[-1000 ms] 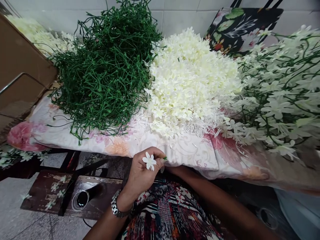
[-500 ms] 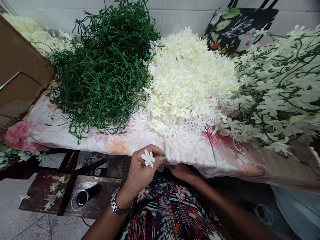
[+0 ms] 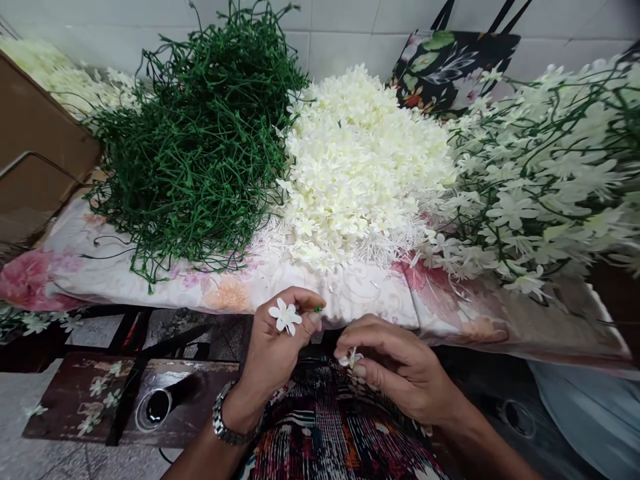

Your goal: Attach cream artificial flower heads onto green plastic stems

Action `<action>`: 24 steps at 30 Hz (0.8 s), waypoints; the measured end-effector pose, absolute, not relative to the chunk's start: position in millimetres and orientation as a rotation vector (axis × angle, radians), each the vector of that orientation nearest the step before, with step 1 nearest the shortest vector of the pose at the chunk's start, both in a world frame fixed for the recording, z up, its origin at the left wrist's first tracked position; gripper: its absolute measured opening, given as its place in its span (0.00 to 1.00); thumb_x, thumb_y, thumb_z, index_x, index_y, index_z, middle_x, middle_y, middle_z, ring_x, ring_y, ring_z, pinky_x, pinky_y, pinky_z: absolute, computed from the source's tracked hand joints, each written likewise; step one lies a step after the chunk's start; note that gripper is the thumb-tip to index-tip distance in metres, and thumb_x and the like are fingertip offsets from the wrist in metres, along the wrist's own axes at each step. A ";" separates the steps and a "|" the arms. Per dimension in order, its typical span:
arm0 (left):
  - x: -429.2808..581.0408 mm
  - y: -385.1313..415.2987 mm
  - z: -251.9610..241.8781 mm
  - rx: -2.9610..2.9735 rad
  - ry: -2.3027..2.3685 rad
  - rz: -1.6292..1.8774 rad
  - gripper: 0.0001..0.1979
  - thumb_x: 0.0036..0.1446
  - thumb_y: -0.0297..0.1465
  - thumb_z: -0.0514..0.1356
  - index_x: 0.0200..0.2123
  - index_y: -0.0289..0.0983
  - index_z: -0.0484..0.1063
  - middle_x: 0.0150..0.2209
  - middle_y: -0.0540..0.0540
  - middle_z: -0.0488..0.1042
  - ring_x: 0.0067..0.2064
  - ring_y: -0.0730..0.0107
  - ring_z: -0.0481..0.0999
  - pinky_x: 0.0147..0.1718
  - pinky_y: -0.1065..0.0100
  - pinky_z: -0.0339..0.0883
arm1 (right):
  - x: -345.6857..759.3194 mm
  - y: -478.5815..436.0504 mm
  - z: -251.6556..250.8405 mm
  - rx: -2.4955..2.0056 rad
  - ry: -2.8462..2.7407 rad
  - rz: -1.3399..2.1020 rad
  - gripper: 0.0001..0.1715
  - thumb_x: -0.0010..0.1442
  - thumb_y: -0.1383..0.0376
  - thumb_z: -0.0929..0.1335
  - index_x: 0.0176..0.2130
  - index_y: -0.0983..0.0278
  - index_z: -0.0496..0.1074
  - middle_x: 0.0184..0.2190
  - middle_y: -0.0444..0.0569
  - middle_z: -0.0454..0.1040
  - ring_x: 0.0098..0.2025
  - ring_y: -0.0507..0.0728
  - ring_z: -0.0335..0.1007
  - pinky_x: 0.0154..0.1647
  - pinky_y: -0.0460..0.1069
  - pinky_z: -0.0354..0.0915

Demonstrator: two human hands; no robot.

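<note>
My left hand (image 3: 280,340) is closed on a green plastic flower stem, whose tip (image 3: 319,309) pokes out between thumb and forefinger. A white artificial flower (image 3: 285,316) shows at the back of that hand, by the thumb. To its right, my right hand (image 3: 400,367) pinches a small white flower (image 3: 351,359) between thumb and fingers, apart from the stem tip. Both hands are over my lap at the table's front edge. Beyond them lie a heap of green stems (image 3: 200,153) and a pile of loose white blossoms (image 3: 365,167).
Finished flower sprays (image 3: 540,193) lie at the right on the floral tablecloth (image 3: 280,280). A cardboard box (image 3: 45,140) stands at the left; a black floral bag (image 3: 455,70) leans on the tiled wall. A cup of dark liquid (image 3: 155,408) sits on a low wooden bench (image 3: 205,407).
My right hand has come up from below the table edge into view, with a small white flower in its fingers. The left hand keeps its grip; the whole view has shifted slightly.
</note>
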State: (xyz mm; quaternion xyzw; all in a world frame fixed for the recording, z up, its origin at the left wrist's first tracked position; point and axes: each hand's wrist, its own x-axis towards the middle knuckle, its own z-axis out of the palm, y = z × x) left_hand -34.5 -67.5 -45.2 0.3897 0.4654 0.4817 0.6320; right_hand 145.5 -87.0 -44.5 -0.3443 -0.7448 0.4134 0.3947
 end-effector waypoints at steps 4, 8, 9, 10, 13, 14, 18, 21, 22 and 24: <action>-25.3 -70.2 -37.9 0.734 0.980 1.085 0.09 0.44 0.34 0.67 0.27 0.34 0.74 0.19 0.52 0.67 0.19 0.81 0.57 0.16 0.77 0.47 | 142.7 -80.0 -33.8 -0.937 -1.873 0.734 0.18 0.58 0.74 0.65 0.48 0.60 0.67 0.36 0.48 0.74 0.38 0.53 0.72 0.35 0.49 0.70; -14.0 -70.1 -33.0 0.570 0.888 1.018 0.14 0.41 0.37 0.69 0.25 0.33 0.71 0.17 0.54 0.64 0.17 0.84 0.52 0.15 0.78 0.42 | 132.4 -74.4 -33.4 -0.939 -1.752 0.574 0.20 0.56 0.77 0.65 0.47 0.60 0.68 0.36 0.49 0.74 0.38 0.54 0.72 0.35 0.48 0.72; -11.5 -69.9 -32.0 0.533 0.869 1.003 0.15 0.41 0.37 0.69 0.25 0.33 0.70 0.16 0.55 0.61 0.17 0.85 0.51 0.15 0.78 0.41 | 128.9 -73.4 -34.4 -0.926 -1.721 0.556 0.21 0.56 0.78 0.65 0.47 0.60 0.68 0.37 0.49 0.73 0.39 0.53 0.72 0.35 0.48 0.72; -9.3 -69.6 -31.2 0.492 0.857 0.993 0.16 0.40 0.37 0.70 0.24 0.33 0.69 0.15 0.57 0.58 0.17 0.85 0.49 0.15 0.78 0.40 | 125.4 -72.5 -35.6 -0.908 -1.694 0.542 0.21 0.56 0.79 0.65 0.46 0.61 0.68 0.37 0.49 0.73 0.40 0.53 0.72 0.36 0.47 0.72; -4.6 -68.5 -29.7 0.384 0.836 0.992 0.20 0.36 0.38 0.72 0.21 0.34 0.65 0.14 0.60 0.51 0.16 0.86 0.46 0.15 0.78 0.40 | 116.9 -70.4 -39.0 -0.861 -1.648 0.494 0.21 0.55 0.80 0.64 0.44 0.62 0.68 0.37 0.49 0.73 0.41 0.53 0.72 0.39 0.48 0.73; -3.8 -68.0 -29.5 0.364 0.836 0.996 0.21 0.35 0.38 0.72 0.21 0.34 0.64 0.13 0.60 0.51 0.16 0.86 0.46 0.15 0.78 0.40 | 115.3 -69.9 -39.5 -0.854 -1.647 0.482 0.20 0.55 0.81 0.64 0.44 0.62 0.68 0.37 0.49 0.73 0.42 0.53 0.72 0.40 0.48 0.73; -4.2 -66.4 -30.5 0.358 0.870 1.044 0.21 0.33 0.38 0.73 0.21 0.34 0.64 0.13 0.59 0.52 0.16 0.86 0.47 0.15 0.78 0.40 | 115.5 -69.9 -39.2 -0.827 -1.711 0.477 0.19 0.55 0.80 0.64 0.44 0.62 0.68 0.39 0.50 0.74 0.43 0.53 0.73 0.43 0.49 0.73; -6.7 -65.9 -32.3 0.373 0.907 1.057 0.19 0.34 0.36 0.72 0.20 0.33 0.65 0.14 0.58 0.57 0.16 0.86 0.48 0.16 0.77 0.41 | 118.9 -71.0 -38.9 -0.822 -1.748 0.514 0.18 0.56 0.77 0.64 0.45 0.62 0.67 0.42 0.52 0.74 0.45 0.55 0.72 0.44 0.51 0.73; -7.7 -65.9 -33.1 0.385 0.916 1.059 0.19 0.34 0.36 0.72 0.19 0.33 0.65 0.15 0.57 0.58 0.16 0.86 0.49 0.16 0.77 0.41 | 120.0 -71.1 -38.9 -0.826 -1.750 0.534 0.17 0.57 0.76 0.64 0.46 0.63 0.67 0.42 0.53 0.74 0.46 0.56 0.72 0.44 0.52 0.72; -10.0 -66.1 -35.2 0.419 0.934 1.081 0.17 0.35 0.35 0.72 0.19 0.34 0.66 0.15 0.56 0.60 0.17 0.84 0.51 0.16 0.77 0.43 | 122.1 -70.4 -38.2 -0.840 -1.749 0.562 0.18 0.57 0.75 0.64 0.47 0.63 0.67 0.43 0.55 0.73 0.47 0.57 0.71 0.44 0.53 0.72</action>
